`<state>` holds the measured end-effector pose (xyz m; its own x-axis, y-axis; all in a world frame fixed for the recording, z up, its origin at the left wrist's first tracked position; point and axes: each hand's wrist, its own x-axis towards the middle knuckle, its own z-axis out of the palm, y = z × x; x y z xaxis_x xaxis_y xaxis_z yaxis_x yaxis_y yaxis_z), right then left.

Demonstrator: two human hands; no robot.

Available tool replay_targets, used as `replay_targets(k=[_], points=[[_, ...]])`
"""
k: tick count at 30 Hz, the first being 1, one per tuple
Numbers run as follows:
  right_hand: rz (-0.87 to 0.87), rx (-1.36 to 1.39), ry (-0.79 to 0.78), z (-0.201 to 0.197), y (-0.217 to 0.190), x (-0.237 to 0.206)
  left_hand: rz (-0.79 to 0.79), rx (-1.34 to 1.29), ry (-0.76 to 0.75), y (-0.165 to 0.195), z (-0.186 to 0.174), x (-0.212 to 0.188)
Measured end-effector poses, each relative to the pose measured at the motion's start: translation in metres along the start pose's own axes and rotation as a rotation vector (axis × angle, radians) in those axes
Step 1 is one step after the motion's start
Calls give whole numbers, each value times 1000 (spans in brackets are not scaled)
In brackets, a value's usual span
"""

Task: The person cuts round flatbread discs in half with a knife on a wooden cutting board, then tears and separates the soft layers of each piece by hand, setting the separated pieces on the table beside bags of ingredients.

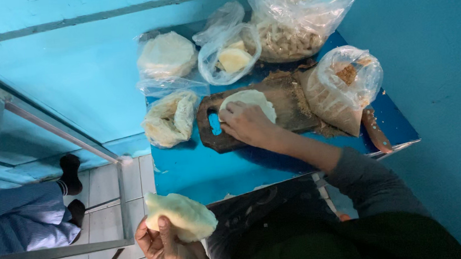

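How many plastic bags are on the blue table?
5: two white-filled bags at the left, one small bag in the middle, one big bag at the back, one brown-crumb bag at the right. Others may be hidden.

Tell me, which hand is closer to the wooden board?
The right hand. It rests on the wooden board, pressing a flat dough round. The left hand is off the table, lower down, holding a stack of dough.

table [201, 172]: bright blue | cutting board [294, 106]: dark brown | dough [180, 217]: pale yellow | trousers [28, 214]: blue, finely striped
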<state>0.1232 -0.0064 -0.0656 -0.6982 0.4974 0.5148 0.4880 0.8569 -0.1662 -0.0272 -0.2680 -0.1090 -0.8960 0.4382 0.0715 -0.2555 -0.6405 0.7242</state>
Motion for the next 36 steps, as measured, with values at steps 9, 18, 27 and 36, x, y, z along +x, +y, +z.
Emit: replay_targets(k=[9,18,27,36], points=[[392,207,-93,-69,74,-3,-4,0,-9,-7,1,-3],[389,114,-147,-55,76,-15,-61,42,-22,-5,13,-13],[269,-52,-39,-80,58,-16,-82,16,-56,-2,15,-15],[307,236,-28,-97,9,-57,-243,-150,-228,-8,51,-26]])
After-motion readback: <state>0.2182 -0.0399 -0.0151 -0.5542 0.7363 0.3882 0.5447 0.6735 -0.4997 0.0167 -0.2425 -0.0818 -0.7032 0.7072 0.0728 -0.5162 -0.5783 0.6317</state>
